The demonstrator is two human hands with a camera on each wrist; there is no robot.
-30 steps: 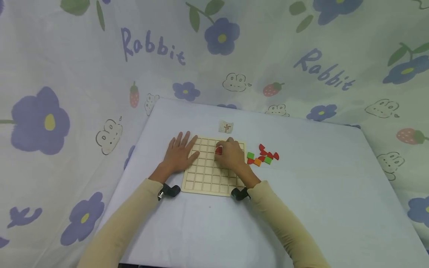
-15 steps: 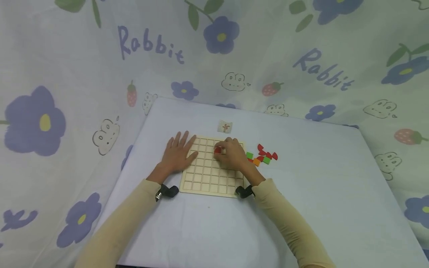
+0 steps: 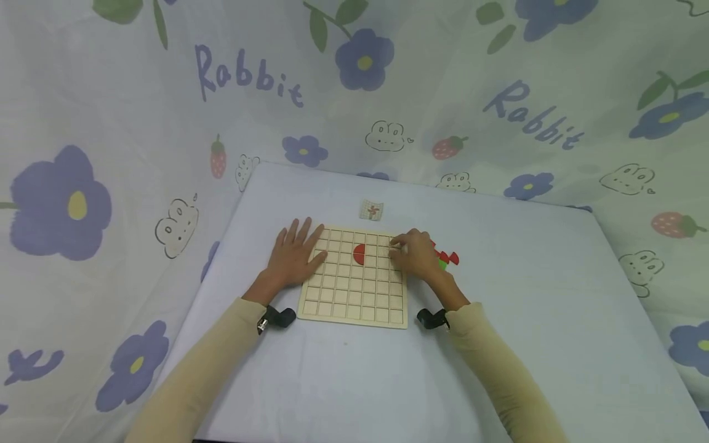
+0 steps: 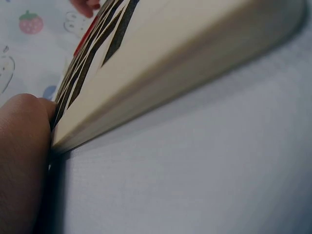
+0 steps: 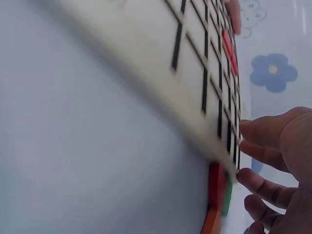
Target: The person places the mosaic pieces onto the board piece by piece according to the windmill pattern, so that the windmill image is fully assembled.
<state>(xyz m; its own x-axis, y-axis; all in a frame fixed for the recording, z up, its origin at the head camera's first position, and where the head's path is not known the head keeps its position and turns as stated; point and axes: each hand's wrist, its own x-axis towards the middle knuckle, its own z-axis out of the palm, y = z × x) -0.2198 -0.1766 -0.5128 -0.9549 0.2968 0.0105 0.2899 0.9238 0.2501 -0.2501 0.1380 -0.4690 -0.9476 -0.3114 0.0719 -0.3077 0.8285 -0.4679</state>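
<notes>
White cloth point(image 3: 343, 387) lay under the board point(image 3: 356, 283); your flat left hand point(image 3: 290, 255) steadied it; your right hand point(image 3: 418, 253), loosely curved, looked empty; red pieces point(image 3: 454, 258) likely wanted edge pinches.

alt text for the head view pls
A person's left hand lies spread at the left edge of a gridded board bearing two red pieces that form a half circle; the right hand is at its right edge, near loose red pieces. A small card lies beyond.

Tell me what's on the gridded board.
Two red pieces form a semicircle on the gridded board. The left hand covers some left squares, the right hand some right ones; anything beneath is hidden.
</notes>
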